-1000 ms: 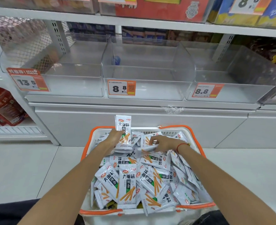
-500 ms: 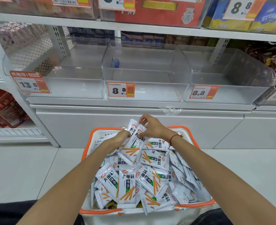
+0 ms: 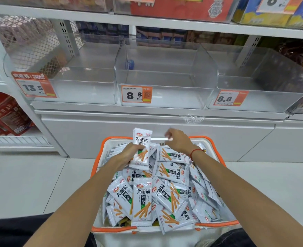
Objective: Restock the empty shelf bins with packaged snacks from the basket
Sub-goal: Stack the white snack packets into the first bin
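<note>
The snack packs [image 3: 141, 204] are flat, sealed foil-type pouches, white with green and orange print. I judge them light, soft and pliable, with a slick film surface that will slide when stacked. A single pack is best pinched across its flat faces near the middle; several are best fanned together and clamped from both faces so none slips out. The crimped end seals are stiffer and give a secondary hold.

The packs fill the basket [image 3: 216, 148], a white tub with an orange rim, heaped loosely above its edge. The basket sits on the floor directly in front of me, near the base of the shelving.

My left hand [image 3: 129, 154] is over the far left part of the heap. Its fingers are curled around a small bundle of packs [image 3: 141, 148], held upright with the top ends standing clear above the hand. My right hand [image 3: 179, 141] hovers just right of that bundle, over the far edge of the basket. Its fingers are loosely bent; I cannot tell whether they pinch anything, as the fingertips are blurred.

Above and beyond the basket, three clear bins stand side by side on the shelf: left bin [image 3: 86, 86], middle bin [image 3: 165, 97] and right bin [image 3: 261, 97]. All three appear unfilled, so restocking is at its start. The middle bin lies straight ahead of the held bundle, and I judge it the shortest lift.
</note>
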